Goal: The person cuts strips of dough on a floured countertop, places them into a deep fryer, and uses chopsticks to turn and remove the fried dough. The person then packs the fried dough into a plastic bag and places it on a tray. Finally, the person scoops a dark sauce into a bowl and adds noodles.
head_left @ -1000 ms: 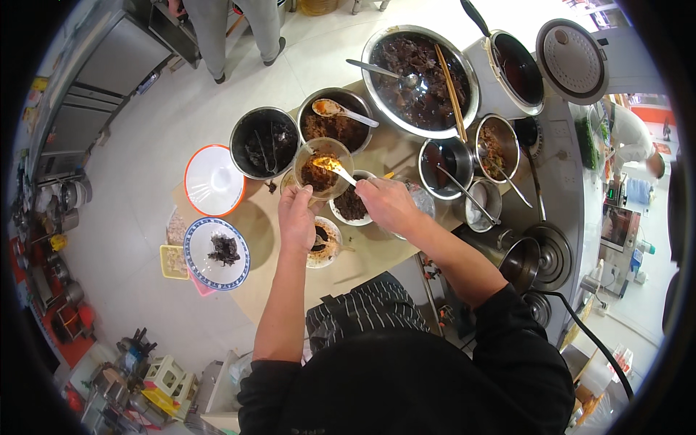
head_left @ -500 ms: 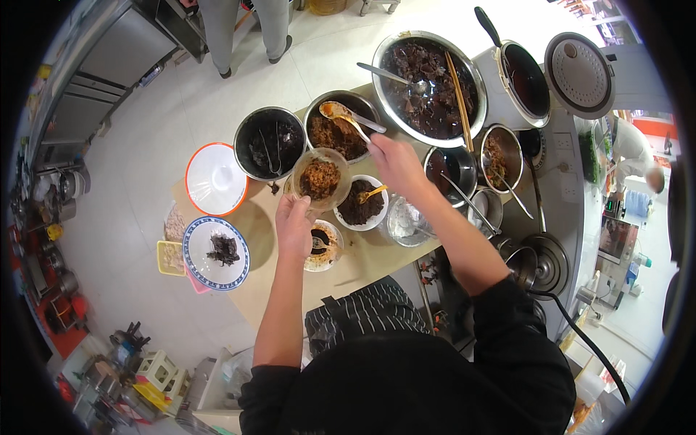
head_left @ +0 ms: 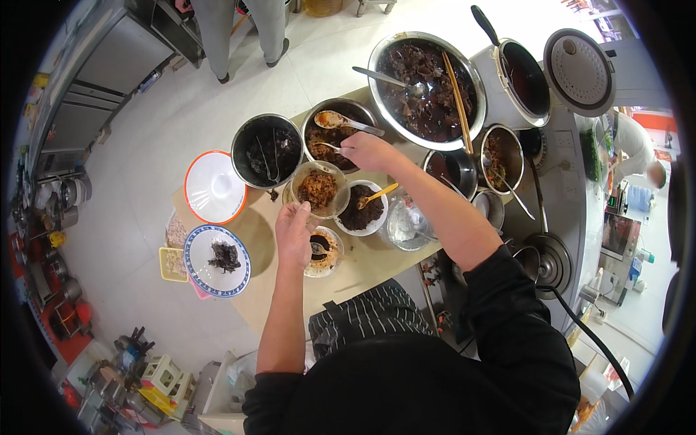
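My left hand is closed on the near rim of a clear plastic bowl. Brown minced food fills its bottom. My right hand grips a metal spoon, its head low in a steel pot just beyond the bowl. Similar brown mince lies in that pot. Another spoon, stained orange, rests across the pot with its handle toward the right. Below my right wrist is a white bowl of dark chopped food with a yellow spoon in it.
A dark-filled pot with tongs, an orange-rimmed bowl and a blue-patterned bowl stand left. At the far right are a large basin with chopsticks and an open cooker. Another person's legs show beyond the table.
My right hand has moved left and away from me, lowering its spoon into the mince pot. My left hand keeps the clear bowl in nearly the same place.
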A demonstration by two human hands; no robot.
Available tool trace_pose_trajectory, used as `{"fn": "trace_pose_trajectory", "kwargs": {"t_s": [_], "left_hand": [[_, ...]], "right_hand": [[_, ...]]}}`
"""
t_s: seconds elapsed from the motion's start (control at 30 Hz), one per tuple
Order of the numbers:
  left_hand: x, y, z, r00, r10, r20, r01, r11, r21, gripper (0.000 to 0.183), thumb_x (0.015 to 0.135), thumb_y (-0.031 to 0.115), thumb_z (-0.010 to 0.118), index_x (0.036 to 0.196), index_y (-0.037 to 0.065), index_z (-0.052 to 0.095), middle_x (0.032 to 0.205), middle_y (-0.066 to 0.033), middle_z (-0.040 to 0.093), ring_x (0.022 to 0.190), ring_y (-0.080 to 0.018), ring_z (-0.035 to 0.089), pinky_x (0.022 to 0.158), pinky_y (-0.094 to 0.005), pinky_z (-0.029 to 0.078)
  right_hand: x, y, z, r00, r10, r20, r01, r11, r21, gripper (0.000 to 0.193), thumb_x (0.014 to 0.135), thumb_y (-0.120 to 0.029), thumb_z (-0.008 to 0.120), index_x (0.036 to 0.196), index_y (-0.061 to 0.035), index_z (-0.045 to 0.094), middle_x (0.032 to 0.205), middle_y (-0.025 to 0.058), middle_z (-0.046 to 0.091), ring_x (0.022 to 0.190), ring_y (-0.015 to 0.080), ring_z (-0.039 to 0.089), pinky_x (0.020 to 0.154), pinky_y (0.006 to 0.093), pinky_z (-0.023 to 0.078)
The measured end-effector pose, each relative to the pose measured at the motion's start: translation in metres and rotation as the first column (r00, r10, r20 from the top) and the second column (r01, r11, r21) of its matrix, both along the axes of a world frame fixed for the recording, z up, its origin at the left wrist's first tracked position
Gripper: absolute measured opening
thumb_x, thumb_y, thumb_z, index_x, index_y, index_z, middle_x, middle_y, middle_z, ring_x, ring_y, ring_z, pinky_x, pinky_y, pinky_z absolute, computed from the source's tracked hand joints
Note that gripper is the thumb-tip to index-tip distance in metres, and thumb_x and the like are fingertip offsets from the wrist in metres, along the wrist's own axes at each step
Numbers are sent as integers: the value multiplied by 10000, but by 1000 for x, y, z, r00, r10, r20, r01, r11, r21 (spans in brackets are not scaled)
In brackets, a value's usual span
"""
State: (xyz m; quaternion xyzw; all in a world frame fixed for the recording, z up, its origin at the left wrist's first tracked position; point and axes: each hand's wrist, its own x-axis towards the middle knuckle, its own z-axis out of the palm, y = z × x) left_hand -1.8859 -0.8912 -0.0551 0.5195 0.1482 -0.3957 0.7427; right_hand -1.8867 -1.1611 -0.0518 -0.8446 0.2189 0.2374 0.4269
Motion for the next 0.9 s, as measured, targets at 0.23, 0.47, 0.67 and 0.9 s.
{"fn": "trace_pose_trajectory", "kwargs": {"t_s": [0.23,0.47,0.67,0.9], "left_hand": [[1,4,-3,999,4,-33,-3,999,41,133,977,121,660,964,115,527,991,-14,608,918,-127,607,865,-358,525],[-2,5,9,1000,10,-17,-10,1000,-10,126,982,137,646,972,106,524,1014,-29,621,964,-153,619,887,-393,527],[-6,-6,26,998,39,-57,-41,999,-33,107,986,145,610,987,90,518,1066,-68,642,1009,-188,630,931,-435,518],[-12,-22,22,993,66,-93,-81,983,-164,88,953,96,586,1012,75,524,1081,-90,644,1010,-197,627,928,-441,514]], "right_hand": [[-4,-19,-14,880,-282,-383,472,617,629,287,1014,-224,570,746,-154,495,636,-80,364,546,64,295,495,268,222],[-43,-10,14,810,-506,-296,531,418,737,279,1036,-217,555,774,-148,490,650,-87,329,555,56,282,493,237,215],[-105,55,61,859,-259,442,231,966,117,174,976,-154,586,825,-79,542,650,49,500,565,248,521,518,364,423],[-130,84,43,670,235,704,118,902,-415,132,810,-64,636,932,-59,586,776,93,603,728,312,635,598,418,526]]}}
